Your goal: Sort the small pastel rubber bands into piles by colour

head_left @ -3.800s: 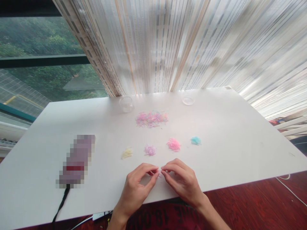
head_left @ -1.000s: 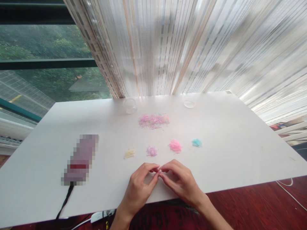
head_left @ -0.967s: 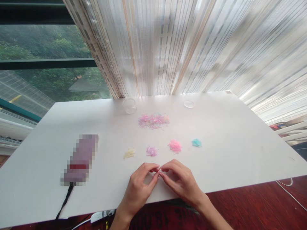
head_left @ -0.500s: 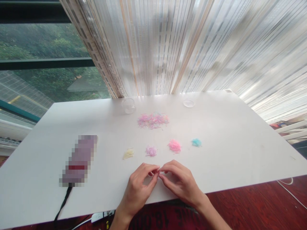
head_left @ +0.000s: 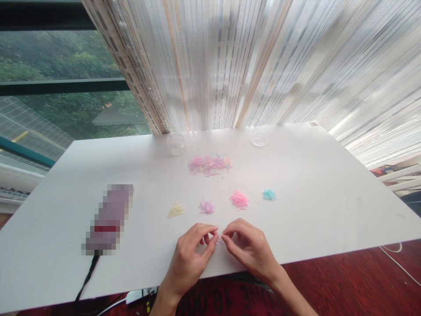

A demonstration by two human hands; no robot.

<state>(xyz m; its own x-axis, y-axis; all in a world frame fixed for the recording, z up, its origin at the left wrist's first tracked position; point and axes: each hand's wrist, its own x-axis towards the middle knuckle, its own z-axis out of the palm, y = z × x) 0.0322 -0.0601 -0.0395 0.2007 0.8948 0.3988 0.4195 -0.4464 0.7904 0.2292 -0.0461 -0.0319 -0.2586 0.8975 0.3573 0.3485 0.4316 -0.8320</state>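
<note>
My left hand point(head_left: 193, 249) and my right hand point(head_left: 252, 246) are low over the front of the white table, thumb and fingers of each brought together. The fingertips face each other across a narrow gap. In and below that gap show a few thin pinkish strips point(head_left: 219, 239); what each pinch holds is too small to tell. Just beyond my hands lie sorted little piles of thin strips: pale yellow point(head_left: 176, 210), lilac point(head_left: 207, 206), bright pink point(head_left: 239, 199) and turquoise point(head_left: 269, 195). Farther back spreads a larger mixed pile point(head_left: 209, 165), mostly pink and lilac.
At the table's back edge stand a clear round container point(head_left: 176, 145) and a clear shallow lid or dish point(head_left: 259, 140). A blurred purple object point(head_left: 110, 217) with a black cord lies at the left. A striped curtain point(head_left: 210, 66) hangs behind the white table point(head_left: 329, 197).
My right fingertips have moved slightly right, away from my left ones, and pinkish strips now show between them. My left hand is nearly still; the piles look the same.
</note>
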